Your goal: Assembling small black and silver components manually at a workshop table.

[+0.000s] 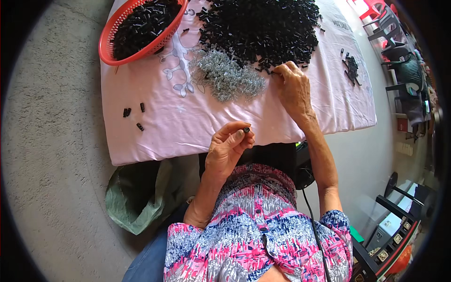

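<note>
In front of my body, my left hand (pixel 230 144) pinches a small black plastic tube (pixel 246 130) between thumb and fingers; its round hollow end faces up. My right hand (pixel 296 87) reaches to the near edge of a large heap of similar black tubes (pixel 263 28). Its fingertips are drawn together beside a loose tube there, and what they grip, if anything, is too small to make out. Just left of that hand lies a pile of shiny silver pieces (pixel 228 77) resembling fine springs.
A red plastic basket (pixel 107 47) full of black tubes stands at the table's far left. Several loose tubes (pixel 142 107) lie at the left, and a small cluster (pixel 351 70) at the right. Below the pink tablecloth's (pixel 188 136) left edge sits an open green sack (pixel 129 214).
</note>
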Action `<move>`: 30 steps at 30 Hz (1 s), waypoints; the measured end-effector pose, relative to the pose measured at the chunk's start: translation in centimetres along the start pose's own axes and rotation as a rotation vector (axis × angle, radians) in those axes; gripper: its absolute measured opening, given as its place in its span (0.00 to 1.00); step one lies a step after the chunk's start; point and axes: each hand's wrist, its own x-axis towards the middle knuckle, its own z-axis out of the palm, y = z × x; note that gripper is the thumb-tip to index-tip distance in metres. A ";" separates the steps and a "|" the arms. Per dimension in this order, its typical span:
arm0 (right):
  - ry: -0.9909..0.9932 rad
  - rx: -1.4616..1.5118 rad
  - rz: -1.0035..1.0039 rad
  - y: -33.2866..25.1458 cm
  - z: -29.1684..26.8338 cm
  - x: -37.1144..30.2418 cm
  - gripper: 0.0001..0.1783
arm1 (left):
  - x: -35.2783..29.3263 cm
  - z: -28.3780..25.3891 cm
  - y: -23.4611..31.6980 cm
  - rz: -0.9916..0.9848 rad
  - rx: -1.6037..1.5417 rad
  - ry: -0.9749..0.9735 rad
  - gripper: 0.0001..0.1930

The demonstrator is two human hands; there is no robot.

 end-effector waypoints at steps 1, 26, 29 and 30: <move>-0.027 -0.057 0.004 -0.2 -0.2 -0.3 0.07 | 0.0 0.0 0.0 -0.001 0.001 -0.001 0.12; -0.241 1.335 0.509 -5.7 -8.0 -11.7 0.08 | -0.8 1.9 -0.9 0.016 0.365 -0.021 0.11; -0.259 1.334 0.498 -5.9 -8.2 -11.6 0.08 | -0.9 2.2 -0.7 -0.015 0.321 -0.014 0.10; -0.261 1.334 0.498 -6.0 -8.2 -11.6 0.08 | -0.9 2.3 -0.7 -0.016 0.280 -0.017 0.10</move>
